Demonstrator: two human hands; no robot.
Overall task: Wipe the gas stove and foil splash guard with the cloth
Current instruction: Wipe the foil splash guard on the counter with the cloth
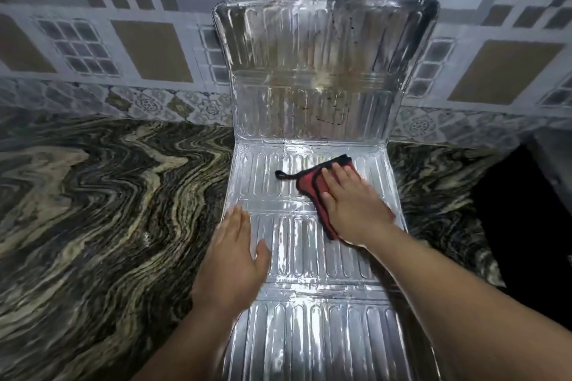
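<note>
Both hands lie flat-fingered: right hand [349, 204] presses cloth [312, 185]; left hand [235, 254] steadies foil splash guard [309, 257].

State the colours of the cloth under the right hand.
The cloth is red with black edging and a black loop, seen in the head view.

Marbled stone countertop [102, 195] carrying a folded foil splash guard [312, 284]

The countertop is patterned in swirling bands of dark green, black and cream, and is met at the back by a tiled wall [148, 49]. The foil splash guard is laid flat on it in ribbed panels that run from the near edge towards the wall, where the last panel is bent upright and leant against the tiles; brownish stains and dark specks are seen on that upright panel. To the right the stone is cut off by a dark opening [526, 226]
</note>
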